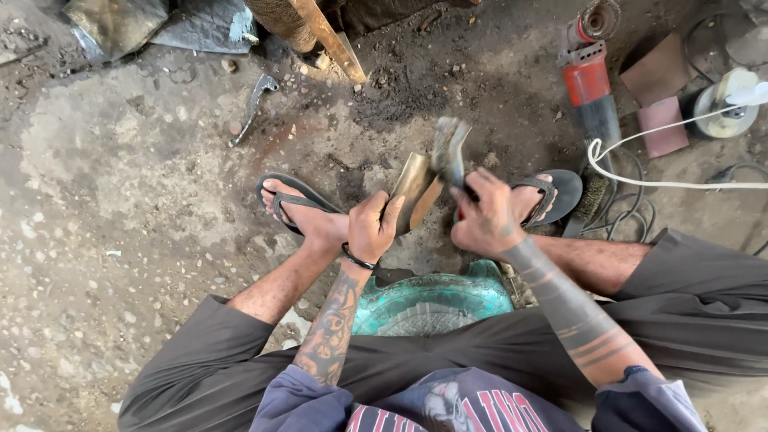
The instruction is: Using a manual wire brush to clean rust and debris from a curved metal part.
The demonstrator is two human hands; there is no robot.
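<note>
My left hand (373,226) grips a flat, curved piece of metal (414,190), brownish and shiny, held upright between my feet. My right hand (486,219) holds a hammer (450,150) by its handle, with the blurred metal head raised just above the top right of the metal piece. Both hands hover over the dirt floor between my sandalled feet. The hammer's handle is mostly hidden inside my fist.
A teal plastic stool (436,304) shows under my legs. A red angle grinder (590,84) lies at the upper right with a white cable (664,182) and a wire brush (593,196). A small metal tool (252,106) lies upper left, wooden pieces (324,32) at top.
</note>
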